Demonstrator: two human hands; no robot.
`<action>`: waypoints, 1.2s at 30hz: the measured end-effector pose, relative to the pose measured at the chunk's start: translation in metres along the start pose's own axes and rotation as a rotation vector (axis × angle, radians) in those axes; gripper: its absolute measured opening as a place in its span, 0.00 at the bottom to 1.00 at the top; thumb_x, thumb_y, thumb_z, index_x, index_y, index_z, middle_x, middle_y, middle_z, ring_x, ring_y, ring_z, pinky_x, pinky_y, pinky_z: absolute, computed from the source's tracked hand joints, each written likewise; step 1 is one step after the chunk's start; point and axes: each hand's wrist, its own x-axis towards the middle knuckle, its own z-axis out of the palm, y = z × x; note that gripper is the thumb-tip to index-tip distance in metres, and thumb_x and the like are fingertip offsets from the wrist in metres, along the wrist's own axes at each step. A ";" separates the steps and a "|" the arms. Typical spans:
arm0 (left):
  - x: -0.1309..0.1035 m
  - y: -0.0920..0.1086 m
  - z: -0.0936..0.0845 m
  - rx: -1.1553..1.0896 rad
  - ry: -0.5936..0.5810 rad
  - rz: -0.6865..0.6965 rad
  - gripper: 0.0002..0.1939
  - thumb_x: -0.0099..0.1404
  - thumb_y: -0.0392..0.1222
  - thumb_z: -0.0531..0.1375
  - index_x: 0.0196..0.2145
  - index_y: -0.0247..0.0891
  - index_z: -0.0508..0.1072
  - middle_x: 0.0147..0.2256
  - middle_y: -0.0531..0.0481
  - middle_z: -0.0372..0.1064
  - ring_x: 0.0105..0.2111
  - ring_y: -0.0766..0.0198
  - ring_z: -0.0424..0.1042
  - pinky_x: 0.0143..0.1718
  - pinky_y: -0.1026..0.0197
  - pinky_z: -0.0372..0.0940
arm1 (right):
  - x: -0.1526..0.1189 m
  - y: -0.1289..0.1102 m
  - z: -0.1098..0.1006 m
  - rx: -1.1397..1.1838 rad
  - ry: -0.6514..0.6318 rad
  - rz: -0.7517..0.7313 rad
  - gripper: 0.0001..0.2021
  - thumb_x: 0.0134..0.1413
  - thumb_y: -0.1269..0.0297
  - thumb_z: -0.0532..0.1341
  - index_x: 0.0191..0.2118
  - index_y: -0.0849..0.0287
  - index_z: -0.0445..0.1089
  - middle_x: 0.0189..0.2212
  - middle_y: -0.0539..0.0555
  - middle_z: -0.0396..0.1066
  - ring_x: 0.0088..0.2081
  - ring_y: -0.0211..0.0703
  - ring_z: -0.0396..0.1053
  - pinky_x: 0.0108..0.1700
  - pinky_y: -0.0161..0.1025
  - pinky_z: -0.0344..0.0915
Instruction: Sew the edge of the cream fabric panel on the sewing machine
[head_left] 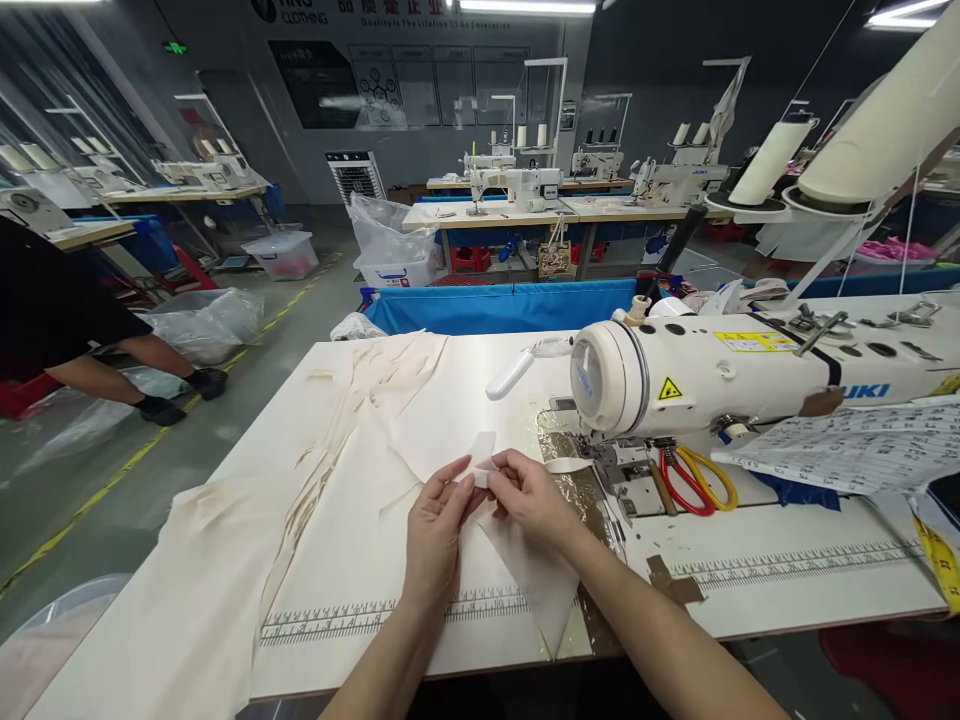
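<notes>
Both hands meet over the white sewing table (337, 560), left of the sewing machine (697, 370). My left hand (440, 510) pinches a small pale fabric strip (481, 463) between thumb and fingers. My right hand (529, 495) is closed on the right side of that strip, its fingertips close to the left ones. A pale cloth piece (532, 575) hangs beneath the hands toward the front edge. More cream fabric (225, 550) lies spread over the left part of the table. Whether the strip and the cloth are joined is hidden by the fingers.
Red-handled scissors (686, 480) and yellow-handled scissors (712, 478) lie by the machine. A white tool (510, 375) rests behind the hands. Printed fabric (862, 445) is at right, with thread cones (772, 160) above. A person's legs (112, 375) show at left.
</notes>
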 end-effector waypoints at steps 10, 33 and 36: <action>0.000 -0.004 -0.002 0.090 -0.021 0.022 0.32 0.50 0.51 0.73 0.48 0.33 0.73 0.33 0.46 0.77 0.37 0.55 0.78 0.42 0.56 0.73 | -0.001 0.005 -0.005 -0.052 0.002 -0.014 0.11 0.59 0.57 0.58 0.38 0.60 0.69 0.28 0.51 0.73 0.25 0.39 0.71 0.27 0.36 0.70; 0.003 -0.009 -0.008 0.214 -0.028 0.078 0.32 0.55 0.53 0.70 0.54 0.36 0.71 0.27 0.55 0.70 0.34 0.64 0.74 0.42 0.62 0.70 | -0.016 -0.010 -0.013 -0.804 0.192 -0.509 0.11 0.65 0.69 0.51 0.33 0.58 0.68 0.31 0.57 0.71 0.34 0.49 0.65 0.35 0.43 0.60; 0.005 -0.010 -0.009 0.243 -0.033 0.098 0.34 0.56 0.53 0.69 0.56 0.36 0.69 0.25 0.57 0.67 0.33 0.66 0.73 0.45 0.61 0.70 | -0.016 -0.014 -0.018 -0.673 0.252 -0.493 0.09 0.65 0.69 0.50 0.36 0.58 0.65 0.35 0.58 0.70 0.38 0.50 0.67 0.39 0.45 0.64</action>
